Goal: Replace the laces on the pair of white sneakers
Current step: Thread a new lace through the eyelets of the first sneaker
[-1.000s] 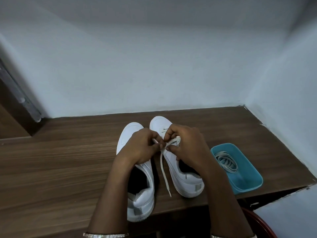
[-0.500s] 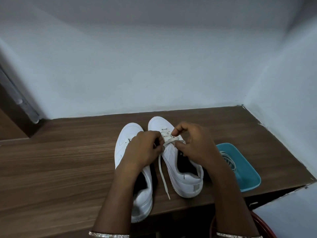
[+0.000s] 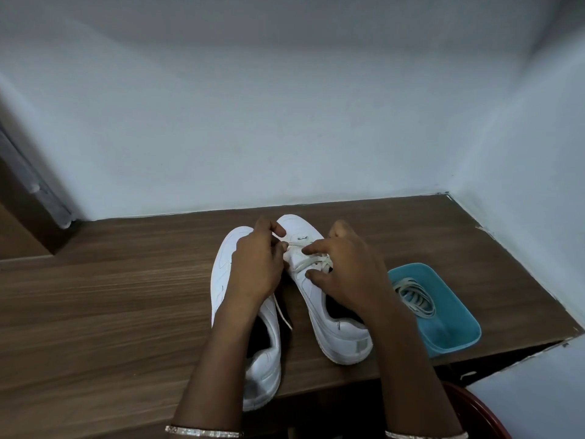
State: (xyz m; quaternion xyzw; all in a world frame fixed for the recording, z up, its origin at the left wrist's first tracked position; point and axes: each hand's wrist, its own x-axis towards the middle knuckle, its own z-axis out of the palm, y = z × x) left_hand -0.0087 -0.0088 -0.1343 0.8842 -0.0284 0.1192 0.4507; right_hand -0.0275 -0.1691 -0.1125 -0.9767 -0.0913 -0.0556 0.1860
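Since half a second ago both hands have shifted toward the toe of the laced sneaker [image 3: 335, 324], and the lace [image 3: 308, 263] tail dangling between the shoes is shorter. The left hand [image 3: 256, 264] pinches the lace near the toe-end eyelets, fingers curled. The right hand [image 3: 348, 277] no longer pinches — forefinger and thumb are spread, the forefinger tip on the lace, the thumb on the sneaker's side. The other sneaker [image 3: 266, 362] lies just beside it on the wooden table [image 3: 110, 312] — spare laces [image 3: 414, 299] sit in the blue tray [image 3: 456, 337].
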